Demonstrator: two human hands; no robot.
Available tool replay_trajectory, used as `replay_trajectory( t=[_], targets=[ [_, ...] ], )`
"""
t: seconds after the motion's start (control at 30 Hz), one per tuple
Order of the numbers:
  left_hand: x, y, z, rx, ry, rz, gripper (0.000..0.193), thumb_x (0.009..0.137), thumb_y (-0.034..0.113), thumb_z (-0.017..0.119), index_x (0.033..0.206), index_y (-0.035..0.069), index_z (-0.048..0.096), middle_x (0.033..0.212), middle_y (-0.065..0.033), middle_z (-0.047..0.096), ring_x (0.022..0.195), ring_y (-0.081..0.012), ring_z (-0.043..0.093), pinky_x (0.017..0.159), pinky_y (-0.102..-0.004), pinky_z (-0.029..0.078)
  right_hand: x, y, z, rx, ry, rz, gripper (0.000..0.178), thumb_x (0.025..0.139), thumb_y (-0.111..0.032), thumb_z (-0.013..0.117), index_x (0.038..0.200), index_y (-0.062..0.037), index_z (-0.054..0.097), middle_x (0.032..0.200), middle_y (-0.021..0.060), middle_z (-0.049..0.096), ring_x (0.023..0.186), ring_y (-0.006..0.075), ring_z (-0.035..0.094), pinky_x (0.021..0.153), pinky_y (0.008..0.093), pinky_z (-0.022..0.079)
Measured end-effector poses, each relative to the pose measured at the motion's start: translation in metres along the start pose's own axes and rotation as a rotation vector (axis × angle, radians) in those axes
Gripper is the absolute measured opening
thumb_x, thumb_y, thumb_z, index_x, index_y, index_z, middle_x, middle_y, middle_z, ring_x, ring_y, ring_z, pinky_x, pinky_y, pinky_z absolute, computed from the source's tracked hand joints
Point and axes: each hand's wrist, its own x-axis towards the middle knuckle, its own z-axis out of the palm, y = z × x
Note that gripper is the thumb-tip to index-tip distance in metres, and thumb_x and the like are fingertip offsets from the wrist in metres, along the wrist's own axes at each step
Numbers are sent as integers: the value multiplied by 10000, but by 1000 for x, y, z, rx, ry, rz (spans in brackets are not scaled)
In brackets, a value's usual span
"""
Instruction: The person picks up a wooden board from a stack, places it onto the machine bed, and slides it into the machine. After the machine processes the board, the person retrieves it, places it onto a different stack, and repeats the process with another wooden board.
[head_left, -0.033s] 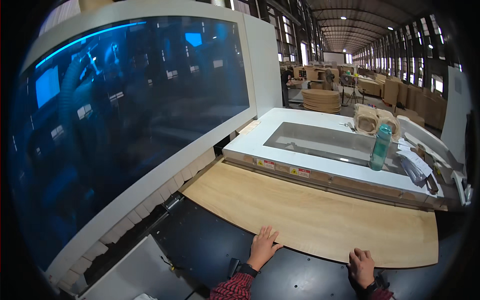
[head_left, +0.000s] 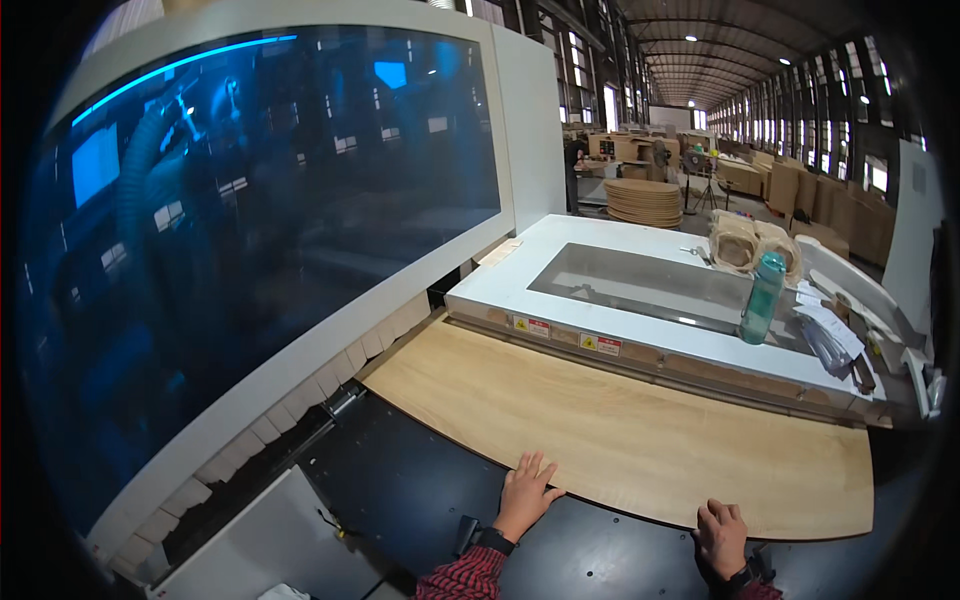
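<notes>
A long wood-grain board lies on the dark machine table, its far long edge against the front of a white machine cover. My left hand rests on the near edge of the board, fingers spread over its top and thumb along the edge. Further right, my right hand is closed at the same near edge, its fingers curled over the board. The underside of that grip is hidden.
A large machine hood with a dark blue window rises on the left, with strip curtains below it. On the white cover stand a green bottle, papers and wrapped bundles. Round panels are stacked behind.
</notes>
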Motion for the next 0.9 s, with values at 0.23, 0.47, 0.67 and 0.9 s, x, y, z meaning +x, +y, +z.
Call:
replay_trajectory(
  t=[0.23,0.47,0.67,0.9],
  targets=[
    [7,26,-8,34,-124,27,528,795,469,542,1248,208,467,1380,-201,255,1293,-402,162,906,-644,213,-3,1,13,54,39,79,454,514,-26,724,931,-38,546,1023,128,537,905,327,489,750,399,435],
    [5,30,-1,87,-133,-8,563,786,513,522,1263,224,445,1387,-211,231,1296,-420,138,878,-689,208,-4,24,21,104,52,115,449,529,-72,726,935,-35,538,1022,126,531,906,324,483,752,389,433],
    [7,32,0,92,-117,9,559,787,508,526,1259,218,452,1391,-216,221,1292,-428,145,878,-693,211,-6,25,20,134,85,136,471,513,-102,750,931,-33,543,1019,109,540,903,314,484,751,376,433],
    [4,32,1,97,-119,8,563,779,506,530,1260,224,449,1390,-202,230,1298,-406,140,865,-695,218,-10,22,18,116,92,126,441,529,-126,746,913,-39,546,1015,104,543,897,308,493,747,376,440]
  ],
)
